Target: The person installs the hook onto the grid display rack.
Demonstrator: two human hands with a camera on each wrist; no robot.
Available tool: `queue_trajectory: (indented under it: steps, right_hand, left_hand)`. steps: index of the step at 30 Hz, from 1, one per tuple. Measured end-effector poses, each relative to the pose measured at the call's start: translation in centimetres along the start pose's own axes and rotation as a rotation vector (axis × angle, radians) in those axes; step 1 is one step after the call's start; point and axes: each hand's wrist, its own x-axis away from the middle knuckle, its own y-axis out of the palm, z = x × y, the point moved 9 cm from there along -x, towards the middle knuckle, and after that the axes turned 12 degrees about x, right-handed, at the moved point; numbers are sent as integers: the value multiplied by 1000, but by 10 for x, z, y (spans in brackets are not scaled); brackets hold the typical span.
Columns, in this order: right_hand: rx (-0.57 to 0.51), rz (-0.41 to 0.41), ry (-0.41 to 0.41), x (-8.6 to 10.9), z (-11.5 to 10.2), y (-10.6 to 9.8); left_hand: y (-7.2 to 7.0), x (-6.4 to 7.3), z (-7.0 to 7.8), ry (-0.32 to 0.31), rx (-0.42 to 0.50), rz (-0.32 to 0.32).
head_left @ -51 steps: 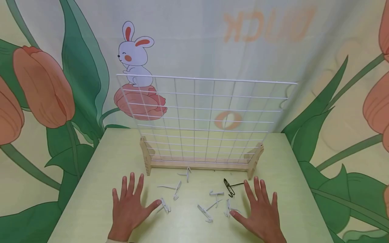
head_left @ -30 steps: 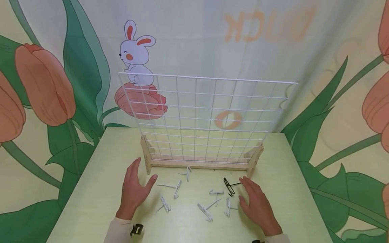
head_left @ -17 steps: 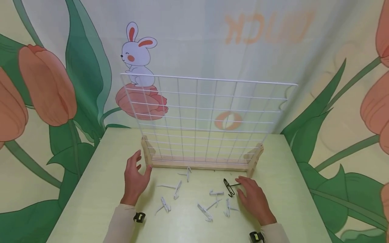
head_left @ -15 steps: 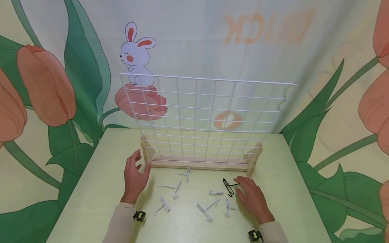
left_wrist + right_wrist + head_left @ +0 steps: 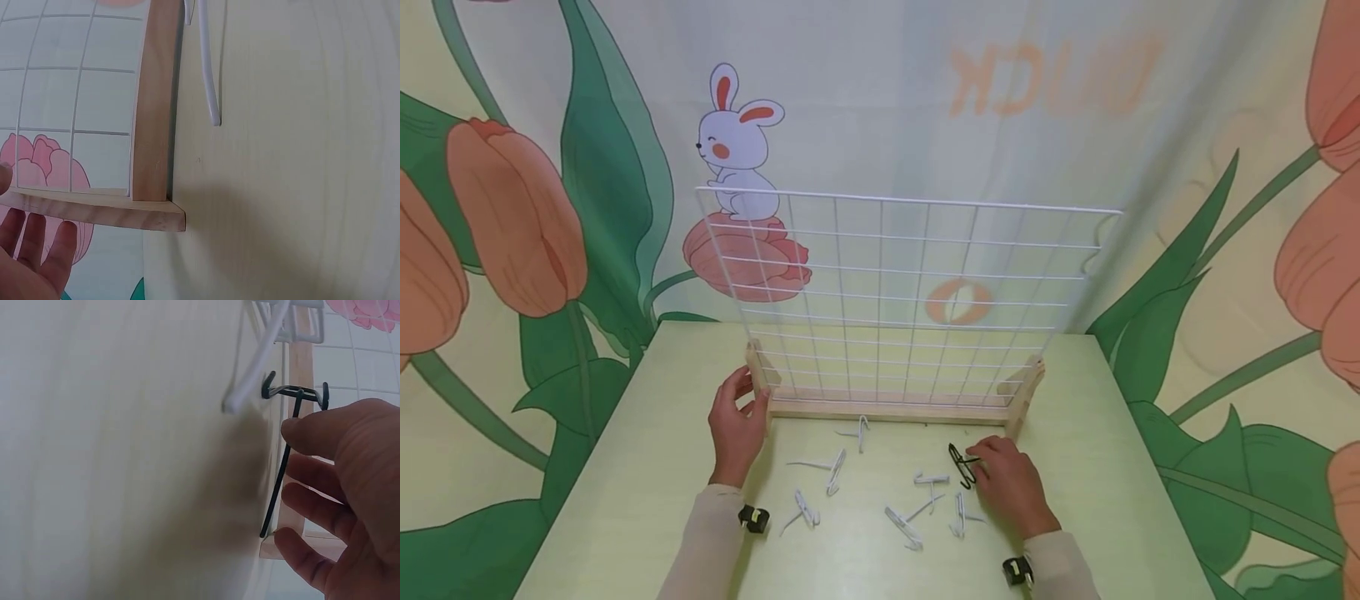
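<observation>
My left hand [image 5: 737, 425] is at the left wooden foot [image 5: 112, 212] of a white wire grid rack [image 5: 880, 325], thumb on the inner side and fingers on the outer side. In the left wrist view, the fingertips [image 5: 59, 247] come right up to the wood's edge. My right hand [image 5: 1011, 483] pinches the thin stem of a black wire display hook [image 5: 281, 478] between thumb and forefinger, its other fingers spread apart. The hook's crosspiece shows beyond the thumb. Several white hooks lie in front of the rack, among them one [image 5: 904, 527] near the middle.
The rack stands on a wooden base bar [image 5: 887, 411] across the pale table [image 5: 850, 567]. One white hook [image 5: 862, 432] lies close to that bar, another [image 5: 959, 514] beside the right hand. Behind hangs a curtain [image 5: 880, 100] printed with tulips and a rabbit.
Both hands have gone from spread flat over the table to their present places: the left forward to the rack's foot, the right inward to the black hook. The white hooks have stayed put.
</observation>
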Motion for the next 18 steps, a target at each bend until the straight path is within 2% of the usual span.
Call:
queue_trajectory:
  steps: [6, 10, 18]
  right_hand:
    - [-4, -69, 30, -1, -1, 6]
    - [-13, -68, 31, 0, -1, 5]
    - [-12, -83, 47, 0, 2, 6]
  left_hand:
    - [-2, -3, 1, 11, -36, 35]
    - [-3, -4, 1, 12, -64, 56]
    - [-2, -4, 0, -1, -92, 56]
